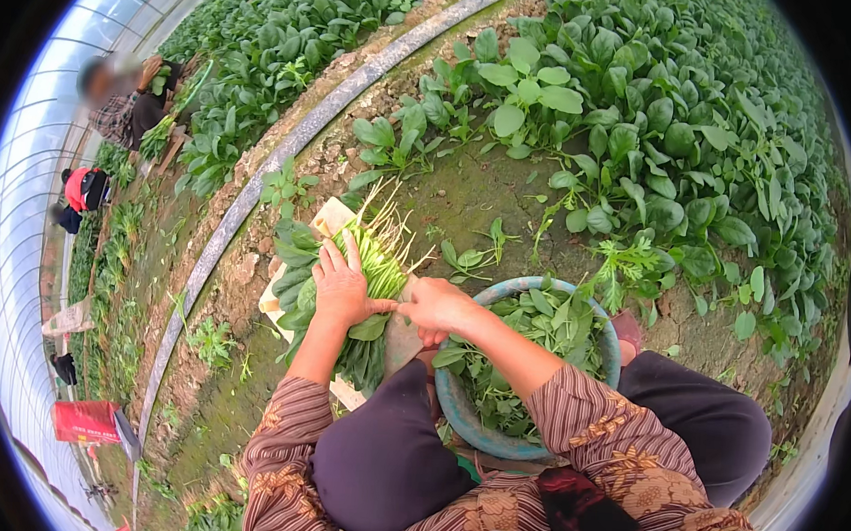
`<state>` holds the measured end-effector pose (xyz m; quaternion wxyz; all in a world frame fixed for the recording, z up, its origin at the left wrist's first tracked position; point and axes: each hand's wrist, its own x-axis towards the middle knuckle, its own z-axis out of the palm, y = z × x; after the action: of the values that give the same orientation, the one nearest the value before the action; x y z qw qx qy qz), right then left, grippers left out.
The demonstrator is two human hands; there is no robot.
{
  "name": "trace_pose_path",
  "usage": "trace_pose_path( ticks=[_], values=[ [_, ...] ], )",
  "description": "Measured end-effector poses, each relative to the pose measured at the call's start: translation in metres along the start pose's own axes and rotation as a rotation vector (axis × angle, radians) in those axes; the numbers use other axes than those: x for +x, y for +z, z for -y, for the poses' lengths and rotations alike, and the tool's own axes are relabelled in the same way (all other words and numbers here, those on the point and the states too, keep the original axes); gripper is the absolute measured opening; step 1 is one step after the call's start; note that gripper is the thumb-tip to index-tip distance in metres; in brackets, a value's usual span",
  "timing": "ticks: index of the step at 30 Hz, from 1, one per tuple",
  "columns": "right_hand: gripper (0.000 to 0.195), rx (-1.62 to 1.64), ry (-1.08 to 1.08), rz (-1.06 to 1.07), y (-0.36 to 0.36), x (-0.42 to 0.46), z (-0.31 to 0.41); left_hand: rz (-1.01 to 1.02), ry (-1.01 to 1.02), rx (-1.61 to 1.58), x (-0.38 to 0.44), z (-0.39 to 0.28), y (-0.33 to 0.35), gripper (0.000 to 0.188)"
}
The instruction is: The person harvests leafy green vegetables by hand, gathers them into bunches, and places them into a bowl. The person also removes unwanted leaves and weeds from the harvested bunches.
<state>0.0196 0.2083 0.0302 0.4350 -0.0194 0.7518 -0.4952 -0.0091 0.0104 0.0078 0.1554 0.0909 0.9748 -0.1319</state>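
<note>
A bunch of spinach (376, 260) lies across a pale board (335, 215), its thin roots pointing up and its leaves spreading left and down. My left hand (343, 287) presses on the stems and leaves from above. Against the right side of the stems, my right hand (438, 305) is curled, its fingertips close to my left thumb. A flat grey-brown piece (402, 343) shows just below the right hand; whether that hand grips it is hidden. Beside my right forearm stands a round blue-green tub (611, 345) holding loose green leaves (529, 327).
Dense spinach plants (673, 134) grow ahead and right. A grey hose (318, 118) curves along the bare soil. My bent knee (389, 456) is close below the board. Far left, a person (119, 103) sits among greens, and a red bag (84, 421) stands farther down.
</note>
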Motion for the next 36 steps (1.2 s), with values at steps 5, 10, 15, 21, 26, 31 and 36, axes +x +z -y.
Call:
trace_pose_path(
  ticks=[5,10,15,21,26,31,36],
  values=[
    [0.038,-0.138,-0.072,-0.305,-0.006,-0.005,-0.066,0.011,-0.004,-0.017,-0.004,0.004,-0.021,0.149],
    [0.030,-0.139,0.030,-0.392,-0.024,-0.031,-0.107,0.064,-0.031,0.007,-0.010,0.004,-0.055,0.125],
    [0.037,-0.281,0.030,-0.443,-0.007,-0.060,-0.119,0.070,-0.012,0.042,-0.023,0.017,-0.057,0.114],
    [0.031,-0.221,-0.015,-0.440,-0.011,-0.063,-0.134,-0.029,0.136,-0.034,-0.012,-0.011,-0.073,0.102],
    [0.024,-0.289,-0.149,-0.709,-0.035,-0.050,-0.149,-0.149,0.240,-0.189,-0.007,-0.026,-0.072,0.085],
    [0.016,-0.594,0.145,-0.729,-0.113,-0.008,-0.174,-0.341,0.424,-0.404,-0.007,-0.051,-0.050,0.071],
    [0.019,-1.125,0.368,-0.475,-0.183,0.058,-0.237,-0.319,0.572,-0.649,-0.010,-0.065,-0.068,0.067]
  ],
)
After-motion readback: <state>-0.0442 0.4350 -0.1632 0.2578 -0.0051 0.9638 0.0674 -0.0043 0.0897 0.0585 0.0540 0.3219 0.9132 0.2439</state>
